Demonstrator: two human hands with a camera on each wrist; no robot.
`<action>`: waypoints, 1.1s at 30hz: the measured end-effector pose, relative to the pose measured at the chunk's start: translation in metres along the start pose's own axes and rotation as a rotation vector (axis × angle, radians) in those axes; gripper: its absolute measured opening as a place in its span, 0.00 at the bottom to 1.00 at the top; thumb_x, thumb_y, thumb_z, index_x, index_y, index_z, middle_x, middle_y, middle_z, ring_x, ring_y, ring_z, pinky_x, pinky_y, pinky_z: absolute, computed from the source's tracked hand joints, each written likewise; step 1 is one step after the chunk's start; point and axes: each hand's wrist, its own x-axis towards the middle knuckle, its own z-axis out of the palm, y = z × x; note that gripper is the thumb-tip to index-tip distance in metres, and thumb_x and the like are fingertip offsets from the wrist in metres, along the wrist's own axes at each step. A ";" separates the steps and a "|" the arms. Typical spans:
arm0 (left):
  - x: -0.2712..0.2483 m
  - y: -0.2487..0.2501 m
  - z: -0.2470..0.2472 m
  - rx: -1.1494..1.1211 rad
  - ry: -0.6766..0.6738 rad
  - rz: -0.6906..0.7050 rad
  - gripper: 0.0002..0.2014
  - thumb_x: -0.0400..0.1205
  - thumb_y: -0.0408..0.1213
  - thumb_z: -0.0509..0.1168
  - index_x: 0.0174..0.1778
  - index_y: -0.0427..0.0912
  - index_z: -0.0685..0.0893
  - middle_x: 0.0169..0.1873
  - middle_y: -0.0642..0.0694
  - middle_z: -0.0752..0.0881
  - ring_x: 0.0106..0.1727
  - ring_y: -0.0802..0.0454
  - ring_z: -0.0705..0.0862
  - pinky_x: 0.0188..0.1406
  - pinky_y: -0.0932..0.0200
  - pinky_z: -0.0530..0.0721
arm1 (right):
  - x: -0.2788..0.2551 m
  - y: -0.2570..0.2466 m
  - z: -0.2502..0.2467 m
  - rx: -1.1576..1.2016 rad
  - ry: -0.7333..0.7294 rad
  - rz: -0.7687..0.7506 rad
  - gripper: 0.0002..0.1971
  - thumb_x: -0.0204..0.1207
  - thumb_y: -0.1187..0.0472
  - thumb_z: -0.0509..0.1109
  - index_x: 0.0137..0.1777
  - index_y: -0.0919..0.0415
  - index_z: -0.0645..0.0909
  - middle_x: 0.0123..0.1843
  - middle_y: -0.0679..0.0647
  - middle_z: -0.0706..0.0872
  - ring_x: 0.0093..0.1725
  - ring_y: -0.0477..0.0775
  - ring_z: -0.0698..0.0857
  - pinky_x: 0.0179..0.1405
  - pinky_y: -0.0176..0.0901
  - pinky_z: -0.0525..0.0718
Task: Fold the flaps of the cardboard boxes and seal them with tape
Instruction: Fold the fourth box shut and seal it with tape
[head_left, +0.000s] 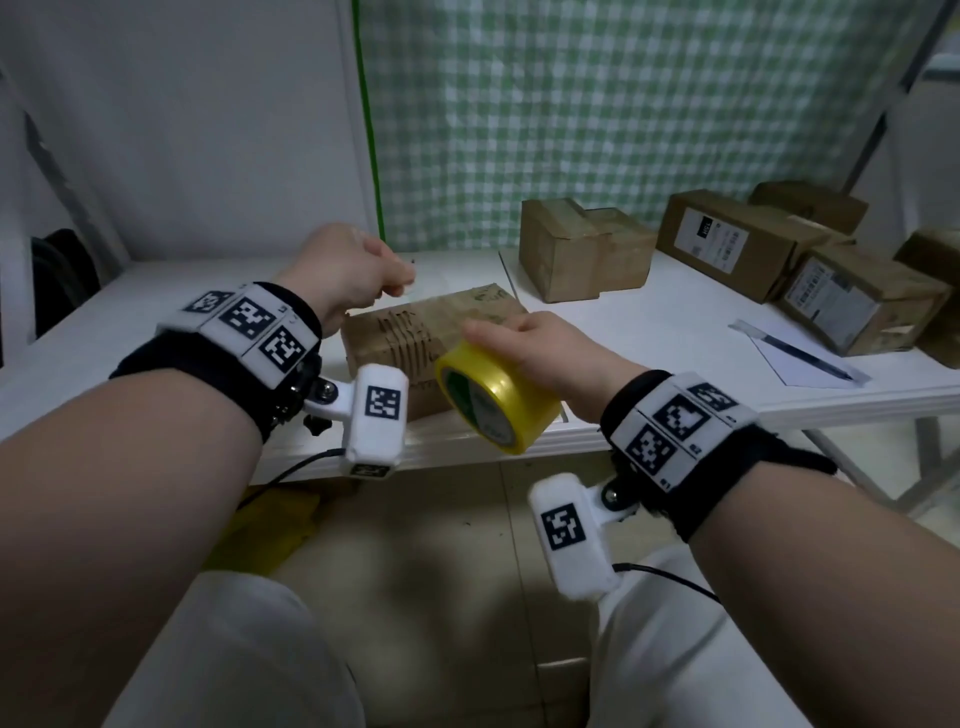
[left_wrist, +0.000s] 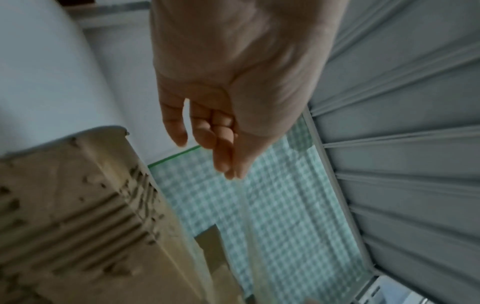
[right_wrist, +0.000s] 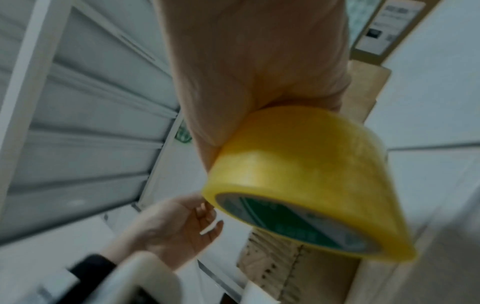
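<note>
A brown cardboard box (head_left: 415, 332) with torn corrugated marks lies closed on the white table (head_left: 649, 322) near its front edge. My right hand (head_left: 524, 345) grips a yellow tape roll (head_left: 493, 402) with a green core, held tilted just in front of the box's right end. My left hand (head_left: 397, 283) hovers over the box's far left corner and pinches the free end of a clear tape strip (left_wrist: 245, 209) between thumb and fingertips (left_wrist: 230, 170). The strip stretches from that pinch toward the roll (right_wrist: 298, 174). In the right wrist view the box (right_wrist: 283, 267) shows below the roll.
Several other cardboard boxes stand at the back right: an open-flapped one (head_left: 582, 249) and labelled ones (head_left: 737, 239) (head_left: 857, 304). A pen (head_left: 802, 353) lies on a paper sheet at the right. A green checked cloth (head_left: 623, 104) hangs behind. The floor lies below the table edge.
</note>
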 end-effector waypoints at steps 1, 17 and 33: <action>0.002 -0.003 0.000 0.009 0.012 0.011 0.07 0.78 0.34 0.70 0.34 0.40 0.83 0.31 0.47 0.84 0.32 0.55 0.78 0.33 0.64 0.75 | -0.001 -0.001 0.001 0.019 -0.018 -0.002 0.21 0.74 0.40 0.69 0.44 0.61 0.81 0.41 0.58 0.80 0.40 0.55 0.79 0.40 0.44 0.74; 0.011 -0.049 0.021 -0.177 -0.001 -0.070 0.09 0.79 0.34 0.70 0.32 0.40 0.83 0.24 0.50 0.84 0.24 0.59 0.81 0.21 0.68 0.78 | 0.008 0.021 0.003 0.244 0.065 0.086 0.07 0.74 0.53 0.72 0.46 0.54 0.84 0.48 0.53 0.84 0.49 0.56 0.83 0.44 0.44 0.78; 0.005 -0.055 0.030 -0.175 0.112 0.002 0.12 0.73 0.38 0.76 0.27 0.40 0.83 0.26 0.46 0.84 0.27 0.54 0.81 0.29 0.61 0.79 | 0.004 0.020 0.001 0.127 0.112 0.028 0.12 0.76 0.52 0.69 0.46 0.60 0.87 0.44 0.55 0.84 0.45 0.57 0.83 0.41 0.44 0.79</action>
